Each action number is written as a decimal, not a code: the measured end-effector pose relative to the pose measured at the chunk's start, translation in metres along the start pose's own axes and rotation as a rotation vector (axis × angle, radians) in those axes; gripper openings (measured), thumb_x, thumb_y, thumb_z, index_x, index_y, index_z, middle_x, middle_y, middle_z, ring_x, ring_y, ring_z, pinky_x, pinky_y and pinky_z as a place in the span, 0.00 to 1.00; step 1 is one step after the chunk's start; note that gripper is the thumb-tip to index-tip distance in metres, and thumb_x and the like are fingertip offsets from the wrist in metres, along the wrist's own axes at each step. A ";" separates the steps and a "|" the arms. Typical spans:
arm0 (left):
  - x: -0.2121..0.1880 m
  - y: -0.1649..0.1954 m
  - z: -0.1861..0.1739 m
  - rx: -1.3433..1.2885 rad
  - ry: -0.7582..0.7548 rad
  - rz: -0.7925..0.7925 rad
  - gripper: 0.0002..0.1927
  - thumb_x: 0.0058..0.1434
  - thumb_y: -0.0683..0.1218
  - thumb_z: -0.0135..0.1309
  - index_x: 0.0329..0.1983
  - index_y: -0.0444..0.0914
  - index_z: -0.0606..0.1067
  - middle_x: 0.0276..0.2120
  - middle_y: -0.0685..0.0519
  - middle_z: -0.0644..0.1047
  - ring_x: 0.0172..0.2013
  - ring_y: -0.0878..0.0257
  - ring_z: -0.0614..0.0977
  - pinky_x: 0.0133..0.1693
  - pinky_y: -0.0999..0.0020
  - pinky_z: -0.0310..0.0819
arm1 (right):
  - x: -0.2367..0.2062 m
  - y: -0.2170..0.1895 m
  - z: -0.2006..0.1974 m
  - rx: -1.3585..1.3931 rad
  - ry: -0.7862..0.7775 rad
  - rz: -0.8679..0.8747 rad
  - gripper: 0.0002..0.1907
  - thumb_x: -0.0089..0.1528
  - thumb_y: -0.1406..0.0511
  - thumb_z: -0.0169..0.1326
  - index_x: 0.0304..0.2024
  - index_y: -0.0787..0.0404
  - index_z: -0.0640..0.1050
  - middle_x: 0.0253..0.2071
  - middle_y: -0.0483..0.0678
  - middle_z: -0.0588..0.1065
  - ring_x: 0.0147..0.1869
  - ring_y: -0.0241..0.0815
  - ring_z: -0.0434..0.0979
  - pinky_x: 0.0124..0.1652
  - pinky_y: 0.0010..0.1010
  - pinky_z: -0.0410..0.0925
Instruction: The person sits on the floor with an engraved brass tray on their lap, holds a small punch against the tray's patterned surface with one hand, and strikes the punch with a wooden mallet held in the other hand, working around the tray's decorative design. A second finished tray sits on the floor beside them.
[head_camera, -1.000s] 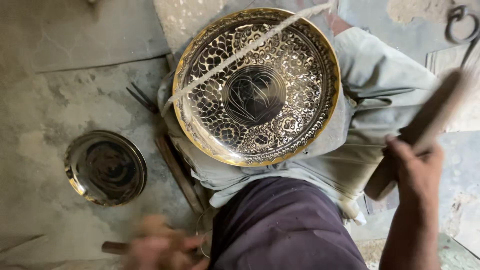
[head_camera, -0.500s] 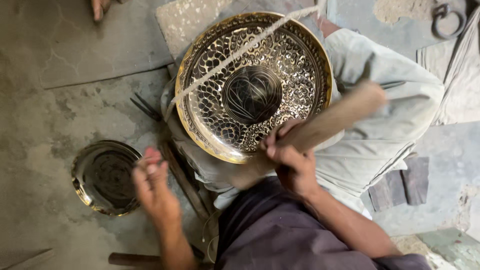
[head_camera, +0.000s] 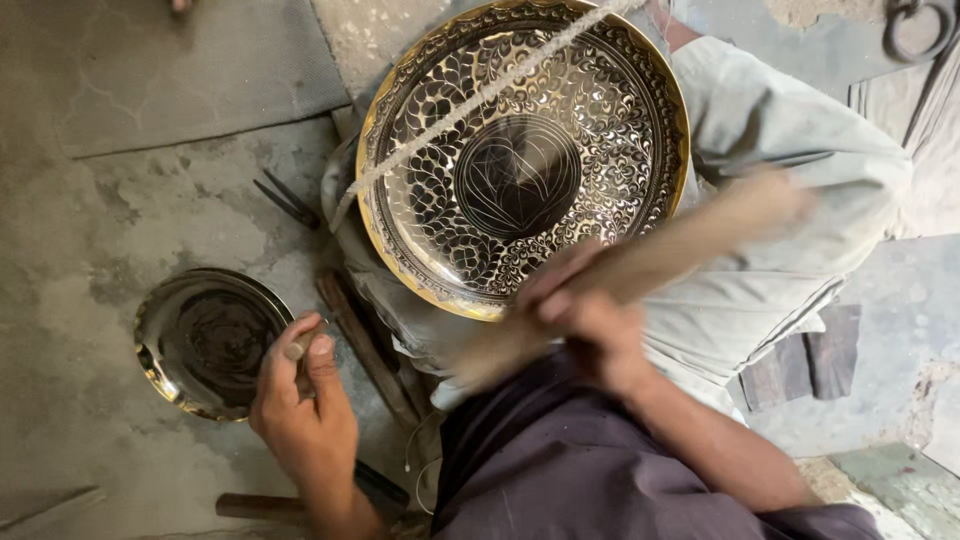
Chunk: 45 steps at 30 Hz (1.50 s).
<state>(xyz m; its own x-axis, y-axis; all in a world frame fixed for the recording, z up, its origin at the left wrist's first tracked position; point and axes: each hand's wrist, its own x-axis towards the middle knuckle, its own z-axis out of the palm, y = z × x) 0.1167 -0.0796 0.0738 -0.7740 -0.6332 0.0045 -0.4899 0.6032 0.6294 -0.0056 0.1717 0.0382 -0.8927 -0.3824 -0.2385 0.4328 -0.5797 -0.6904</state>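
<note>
A large engraved brass plate (head_camera: 420, 100) rests tilted on my lap, its dark centre showing a leaf-like pattern. A taut string (head_camera: 480, 95) crosses its upper face. My right hand (head_camera: 590, 325) grips a blurred wooden mallet (head_camera: 700, 235) just below the plate's lower rim. My left hand (head_camera: 300, 400) holds a small metal punch (head_camera: 305, 340) over the edge of a small dark round dish (head_camera: 205, 340) on the floor at the left.
Dark metal tools (head_camera: 285, 200) and a wooden stick (head_camera: 365, 350) lie on the concrete floor between the dish and my lap. A wooden handle (head_camera: 260, 507) lies near the bottom edge. Dark cloth pieces (head_camera: 800, 360) sit at the right. A metal ring (head_camera: 915, 25) hangs at top right.
My right hand swung the mallet from the far right to the plate's lower rim. My left hand rose from the bottom edge to the small dish with the punch.
</note>
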 end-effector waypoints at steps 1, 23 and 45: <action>-0.001 0.008 0.005 -0.177 0.000 -0.045 0.10 0.75 0.44 0.50 0.51 0.31 0.75 0.46 0.44 0.82 0.42 0.57 0.85 0.44 0.64 0.81 | -0.009 0.004 -0.001 -0.044 -0.031 0.115 0.18 0.60 0.71 0.60 0.49 0.64 0.69 0.42 0.55 0.75 0.49 0.54 0.79 0.52 0.49 0.73; 0.040 0.088 0.133 -0.547 -0.611 0.266 0.16 0.70 0.44 0.57 0.53 0.33 0.67 0.35 0.51 0.81 0.35 0.69 0.84 0.36 0.73 0.81 | -0.032 -0.116 -0.046 -1.019 0.563 -0.126 0.29 0.62 0.72 0.58 0.63 0.65 0.62 0.54 0.52 0.75 0.57 0.42 0.78 0.56 0.35 0.75; 0.031 0.088 0.157 -0.387 -0.528 0.424 0.18 0.67 0.52 0.61 0.51 0.35 0.73 0.34 0.50 0.76 0.31 0.62 0.82 0.32 0.66 0.78 | 0.012 -0.133 -0.020 -1.891 0.127 -0.333 0.32 0.58 0.79 0.59 0.64 0.66 0.67 0.52 0.64 0.76 0.54 0.64 0.78 0.50 0.48 0.74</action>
<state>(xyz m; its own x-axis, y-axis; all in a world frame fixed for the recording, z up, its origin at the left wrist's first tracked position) -0.0137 0.0302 0.0071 -0.9999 -0.0131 -0.0045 -0.0101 0.4680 0.8837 -0.0765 0.2583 0.1136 -0.9386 -0.3400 0.0587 -0.3319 0.8430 -0.4233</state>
